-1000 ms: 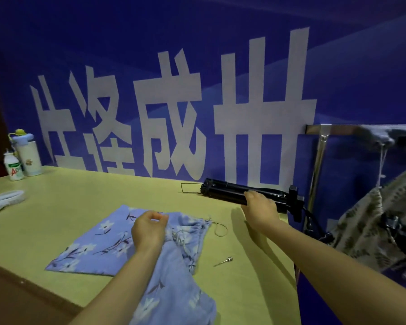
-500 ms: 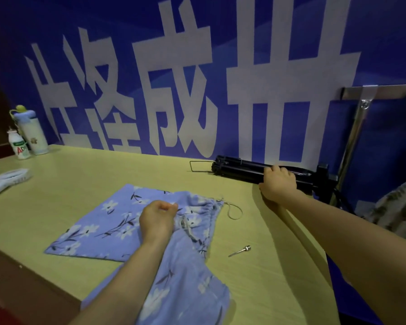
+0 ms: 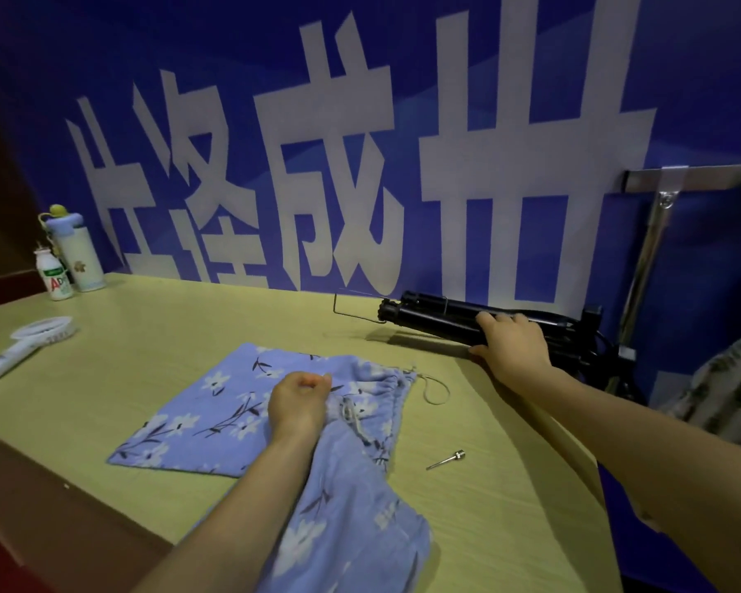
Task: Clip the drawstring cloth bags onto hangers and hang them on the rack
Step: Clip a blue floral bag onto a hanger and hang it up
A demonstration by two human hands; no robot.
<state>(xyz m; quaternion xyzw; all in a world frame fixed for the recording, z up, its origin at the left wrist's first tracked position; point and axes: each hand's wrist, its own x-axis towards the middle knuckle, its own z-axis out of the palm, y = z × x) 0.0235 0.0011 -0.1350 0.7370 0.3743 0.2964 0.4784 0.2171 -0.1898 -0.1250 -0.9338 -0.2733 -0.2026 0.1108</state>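
Bag (image 3: 232,404) lies flat on the table (image 3: 146,336), its near end draped off the edge. My left hand (image 3: 298,406) is bunched on the cloth by the drawstring mouth, pinning it so it can't slide and keeping the mouth ready to clip. My right hand (image 3: 510,348) is wrapped over the black bundle (image 3: 428,312), hangers I think, to pull one. Rack (image 3: 702,177) is far right, with one bag hung (image 3: 728,391).
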